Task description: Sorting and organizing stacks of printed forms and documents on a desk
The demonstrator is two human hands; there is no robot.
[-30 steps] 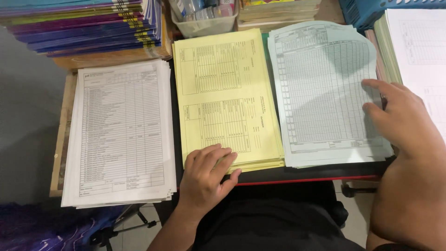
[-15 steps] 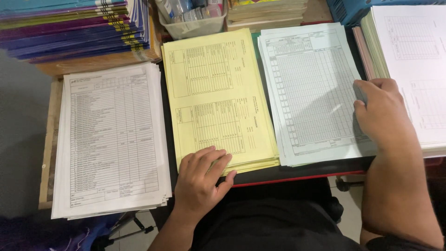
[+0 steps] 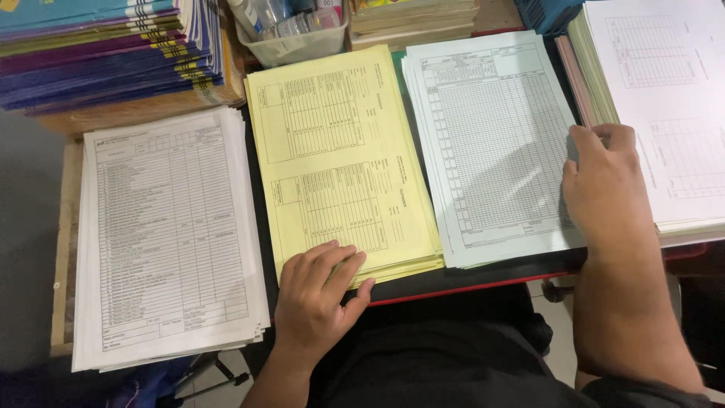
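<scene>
My left hand (image 3: pixel 317 295) lies flat, fingers together, on the near left corner of a stack of yellow printed forms (image 3: pixel 340 151). My right hand (image 3: pixel 604 189) rests on the right edge of a stack of pale blue-white gridded forms (image 3: pixel 483 143), fingertips touching the left edge of a taller white stack (image 3: pixel 664 98) on the right. Whether it pinches a sheet cannot be told. A stack of white forms (image 3: pixel 166 234) lies at the left, away from both hands.
A pile of coloured booklets (image 3: pixel 106 53) stands at the back left. A clear plastic tub (image 3: pixel 294 38) with small items sits behind the yellow forms, beside more stacked books (image 3: pixel 415 15). The dark desk has a red front edge (image 3: pixel 468 291).
My right hand has slid from the blue-white stack's near right corner up along its right edge to the taller white stack. The view has shifted right. My left hand stays put.
</scene>
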